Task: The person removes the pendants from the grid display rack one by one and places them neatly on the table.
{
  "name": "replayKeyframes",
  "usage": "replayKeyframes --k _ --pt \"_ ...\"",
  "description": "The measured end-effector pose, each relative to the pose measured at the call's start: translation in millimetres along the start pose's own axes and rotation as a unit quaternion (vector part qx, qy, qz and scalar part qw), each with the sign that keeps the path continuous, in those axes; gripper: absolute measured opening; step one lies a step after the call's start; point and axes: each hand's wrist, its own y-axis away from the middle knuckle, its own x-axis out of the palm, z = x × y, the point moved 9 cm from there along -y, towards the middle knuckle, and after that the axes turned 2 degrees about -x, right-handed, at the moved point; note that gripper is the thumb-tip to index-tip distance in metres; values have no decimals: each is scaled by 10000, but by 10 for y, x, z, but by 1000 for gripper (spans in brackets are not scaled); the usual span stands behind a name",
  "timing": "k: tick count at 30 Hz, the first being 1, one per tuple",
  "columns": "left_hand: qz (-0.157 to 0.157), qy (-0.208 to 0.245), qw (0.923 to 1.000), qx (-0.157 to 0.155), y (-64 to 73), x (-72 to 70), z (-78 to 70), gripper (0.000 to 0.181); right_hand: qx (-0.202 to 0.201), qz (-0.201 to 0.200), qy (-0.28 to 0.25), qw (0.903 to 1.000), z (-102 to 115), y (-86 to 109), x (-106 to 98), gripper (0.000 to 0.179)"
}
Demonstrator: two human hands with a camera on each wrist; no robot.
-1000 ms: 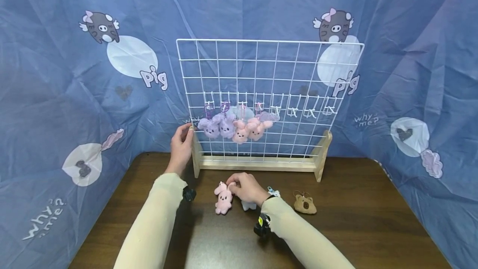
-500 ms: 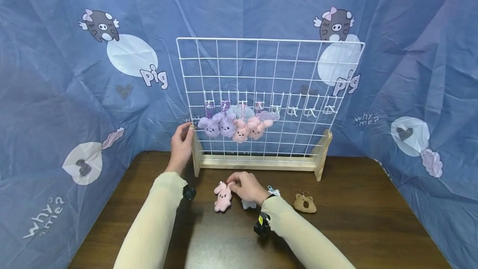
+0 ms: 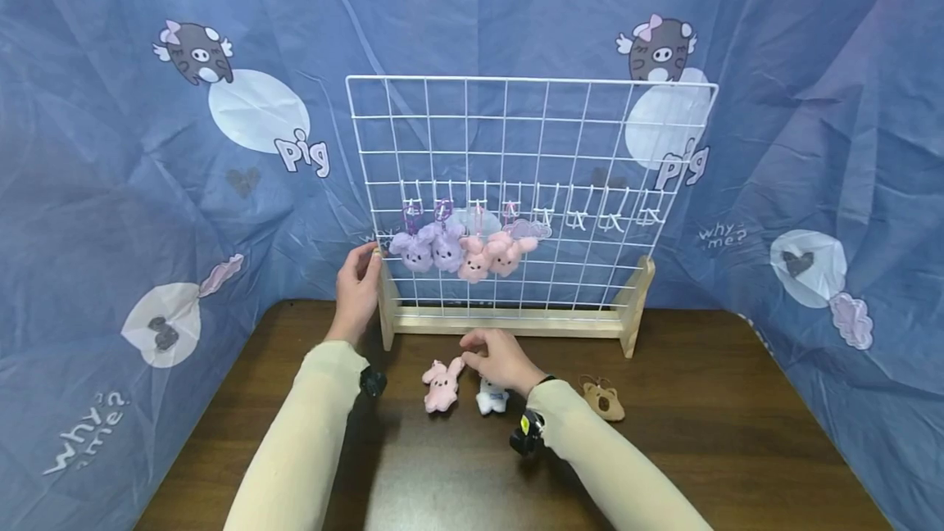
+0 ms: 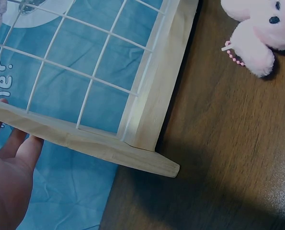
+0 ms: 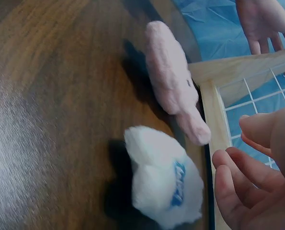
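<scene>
My left hand (image 3: 357,289) grips the left wooden side piece of a white wire grid rack (image 3: 509,324); in the left wrist view its fingers (image 4: 29,149) reach behind the wood. My right hand (image 3: 505,361) is over the table in front of the rack, thumb and fingers apart with nothing between them. Below its fingertips lies a pink plush rabbit keychain (image 3: 442,393), long ears toward the rack. A white plush keychain (image 3: 492,400) with blue lettering lies partly under the right hand, its upper part hidden in the head view.
Two purple plush keychains (image 3: 415,256) and two pink plush keychains (image 3: 475,265) hang on the rack's left hooks. Several bare hooks (image 3: 578,220) continue rightward. A brown bear keychain (image 3: 606,402) lies on the table at right, partly behind my right sleeve. A blue printed cloth (image 3: 472,15) surrounds the table.
My right hand has let go of the pink rabbit's ear and moved slightly right and toward the rack. More of the white plush shows now. The left hand stays on the rack.
</scene>
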Motion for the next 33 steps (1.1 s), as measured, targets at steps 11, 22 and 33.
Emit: replayKeyframes --k 11,22,33 --pt "97 -38 9998 -141 123 2 -286 37 403 -398 -311 9979 -146 12 -312 26" --pt "-7 -34 10000 -40 -5 -2 12 38 668 -1301 -882 9853 -236 -32 -798 34" --pt "-24 -124 9999 -26 -9 1 7 38 534 -1678 -1213 9769 -141 -68 -1229 55"
